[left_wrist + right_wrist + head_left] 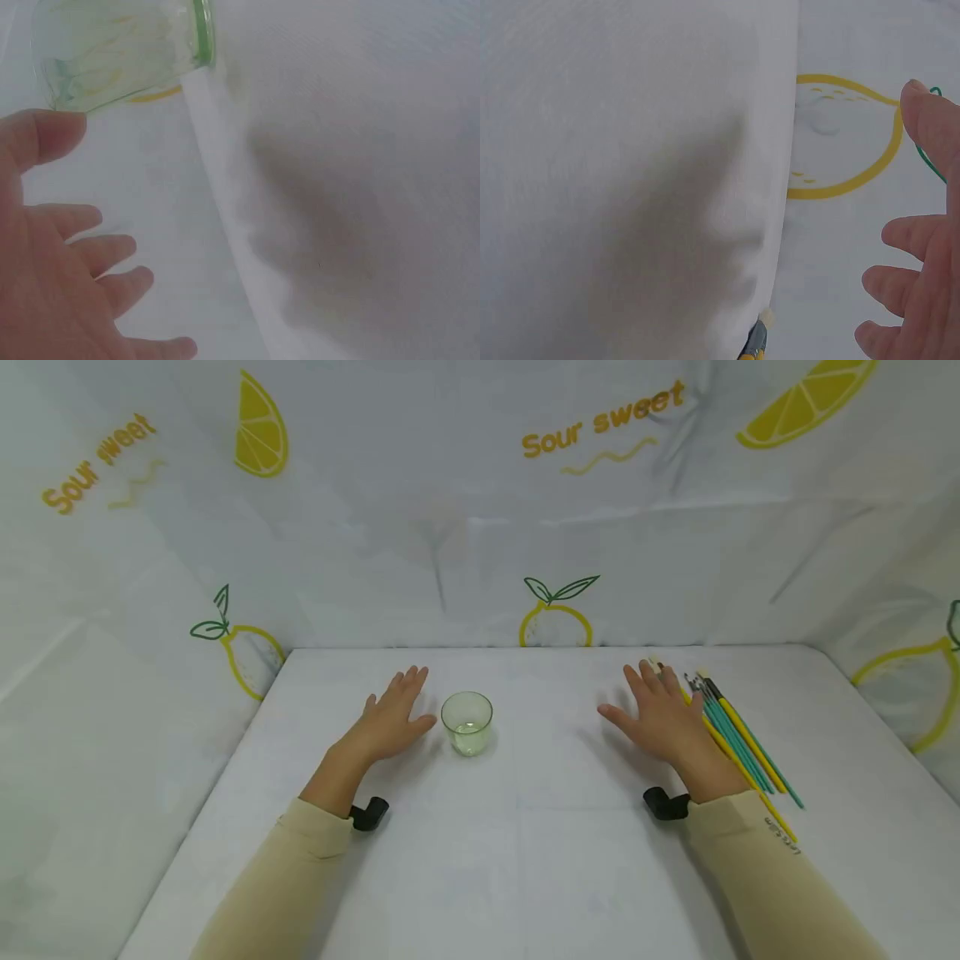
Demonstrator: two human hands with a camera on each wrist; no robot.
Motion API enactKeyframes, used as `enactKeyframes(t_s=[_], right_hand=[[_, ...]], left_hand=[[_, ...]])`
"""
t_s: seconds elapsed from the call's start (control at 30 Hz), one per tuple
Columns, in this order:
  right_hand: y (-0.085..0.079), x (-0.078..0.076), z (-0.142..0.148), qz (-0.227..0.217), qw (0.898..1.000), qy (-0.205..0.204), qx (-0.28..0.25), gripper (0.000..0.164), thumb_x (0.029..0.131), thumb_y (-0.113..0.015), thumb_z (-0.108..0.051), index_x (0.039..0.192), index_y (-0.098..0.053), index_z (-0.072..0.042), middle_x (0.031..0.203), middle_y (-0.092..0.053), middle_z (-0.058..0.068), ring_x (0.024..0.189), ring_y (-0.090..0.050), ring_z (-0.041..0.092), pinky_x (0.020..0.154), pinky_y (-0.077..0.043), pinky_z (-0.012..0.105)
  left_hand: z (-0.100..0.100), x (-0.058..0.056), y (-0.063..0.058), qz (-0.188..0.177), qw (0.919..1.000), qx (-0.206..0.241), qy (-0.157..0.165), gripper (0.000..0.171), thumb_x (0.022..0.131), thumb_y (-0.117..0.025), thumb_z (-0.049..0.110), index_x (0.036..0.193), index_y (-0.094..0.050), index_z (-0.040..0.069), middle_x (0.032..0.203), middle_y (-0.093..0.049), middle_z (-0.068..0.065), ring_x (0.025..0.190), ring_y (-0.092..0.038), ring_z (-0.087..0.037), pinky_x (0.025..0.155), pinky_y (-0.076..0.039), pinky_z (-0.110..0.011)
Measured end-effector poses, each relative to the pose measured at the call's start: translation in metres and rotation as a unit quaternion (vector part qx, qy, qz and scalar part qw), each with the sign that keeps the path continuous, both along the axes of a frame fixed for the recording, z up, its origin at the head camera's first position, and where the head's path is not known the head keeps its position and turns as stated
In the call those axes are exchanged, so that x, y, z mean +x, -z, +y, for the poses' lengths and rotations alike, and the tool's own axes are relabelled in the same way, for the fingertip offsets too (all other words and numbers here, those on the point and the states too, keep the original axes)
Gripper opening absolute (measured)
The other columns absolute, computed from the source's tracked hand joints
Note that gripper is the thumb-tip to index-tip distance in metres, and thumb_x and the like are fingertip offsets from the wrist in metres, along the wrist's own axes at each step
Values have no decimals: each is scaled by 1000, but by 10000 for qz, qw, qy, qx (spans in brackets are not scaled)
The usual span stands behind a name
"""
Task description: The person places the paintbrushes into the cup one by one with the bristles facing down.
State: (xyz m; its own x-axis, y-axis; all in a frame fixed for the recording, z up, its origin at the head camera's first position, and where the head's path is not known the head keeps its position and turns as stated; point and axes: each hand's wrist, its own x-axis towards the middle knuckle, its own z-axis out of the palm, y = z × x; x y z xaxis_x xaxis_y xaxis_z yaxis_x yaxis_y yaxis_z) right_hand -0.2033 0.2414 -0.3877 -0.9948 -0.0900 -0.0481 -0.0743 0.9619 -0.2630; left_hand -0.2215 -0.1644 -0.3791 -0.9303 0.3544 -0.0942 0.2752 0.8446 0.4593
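Note:
Just left of a greenish clear glass (pixel 467 727), my left hand (pixel 392 717) hovers palm down with its fingers spread. In the left wrist view the thumb overlaps the lower edge of the glass (pixel 120 52), and the hand holds nothing. My right hand (pixel 663 714) is likewise spread above the table, empty, over the near side of a bundle of paintbrushes (pixel 731 735). The brushes have yellow and teal handles, and the hand and wrist hide part of them. One brush tip (pixel 759 334) shows at the bottom of the right wrist view.
A white cloth covers the table (pixel 517 860). Behind it hangs a white backdrop (pixel 420 527) printed with lemons and lettering. Both wrists carry small black cameras, the left one (pixel 370 814) and the right one (pixel 666 803).

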Motion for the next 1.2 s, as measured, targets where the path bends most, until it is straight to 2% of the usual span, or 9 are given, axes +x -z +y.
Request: enactKeyframes(t_s=[0.1, 0.2, 0.37, 0.47, 0.6, 0.7, 0.83, 1.0, 1.2], right_hand=[[-3, 2, 8, 43, 10000, 47, -76, 97, 84, -29, -77, 152, -9, -10, 157, 1, 18, 141, 6, 46, 97, 3, 79], [-5, 6, 19, 123, 9997, 80, -181, 95, 85, -32, -74, 152, -10, -9, 157, -3, 20, 140, 4, 48, 97, 1, 79], [-13, 11, 42, 124, 9998, 77, -159, 92, 88, -33, -70, 150, -17, -5, 154, -10, 24, 138, -3, 50, 95, -6, 79], [-19, 16, 60, -32, 9997, 93, -217, 92, 89, -32, -69, 148, -20, 0, 153, -10, 27, 137, -5, 51, 97, -9, 77], [-22, 20, 80, -249, 9983, 201, -480, 90, 90, -34, -66, 146, -22, 4, 150, -16, 30, 134, -13, 52, 101, -16, 71], [-21, 23, 93, -439, 9959, 433, -662, 90, 90, -34, -66, 146, -22, 4, 147, -22, 33, 130, -21, 54, 101, -21, 70], [-18, 27, 109, -566, 9938, 646, -708, 87, 91, -33, -64, 143, -26, 6, 140, -29, 37, 123, -29, 55, 96, -28, 70], [-13, 31, 119, -568, 9932, 668, -766, 77, 94, -38, -58, 136, -40, 6, 128, -43, 34, 110, -44, 49, 83, -42, 62], [-8, 28, 117, -625, 9910, 770, -904, 68, 92, -48, -53, 128, -50, 5, 121, -51, 30, 101, -52, 41, 78, -46, 54]], left_hand=[[-7, 5, 1, -27, 9989, 393, 271, 76, 93, -49, 41, 152, -2, 30, 159, -2, 6, 146, 1, -19, 116, -6, -55], [-9, 9, 6, -113, 9956, 828, 420, 80, 89, -54, 50, 151, -5, 34, 157, -7, 12, 145, -7, -14, 117, -14, -48], [-1, 11, 13, -85, 9912, 1273, 354, 91, 78, -57, 68, 150, -13, 34, 155, -16, 14, 143, -17, -13, 115, -23, -44], [5, 11, 14, -38, 9903, 1365, 252, 89, 76, -57, 70, 149, -21, 34, 153, -25, 13, 141, -24, -15, 114, -27, -45], [8, 11, 12, -246, 9875, 1546, 178, 82, 76, -58, 69, 145, -33, 33, 148, -36, 13, 135, -37, -24, 109, -35, -45], [9, 9, 10, -569, 9781, 1988, 254, 75, 79, -62, 60, 143, -41, 26, 144, -42, 11, 129, -46, -25, 106, -40, -42], [10, 7, 8, -852, 9632, 2534, 281, 62, 83, -67, 46, 136, -50, 19, 137, -51, 10, 124, -51, -15, 102, -44, -34], [12, 7, 8, -973, 9528, 2877, -17, 49, 84, -68, 37, 130, -57, 21, 129, -58, 10, 119, -55, -9, 102, -44, -35], [16, 6, 10, -1372, 9231, 3561, -479, 42, 84, -70, 24, 125, -61, 17, 126, -61, 1, 115, -59, -13, 102, -44, -37]])
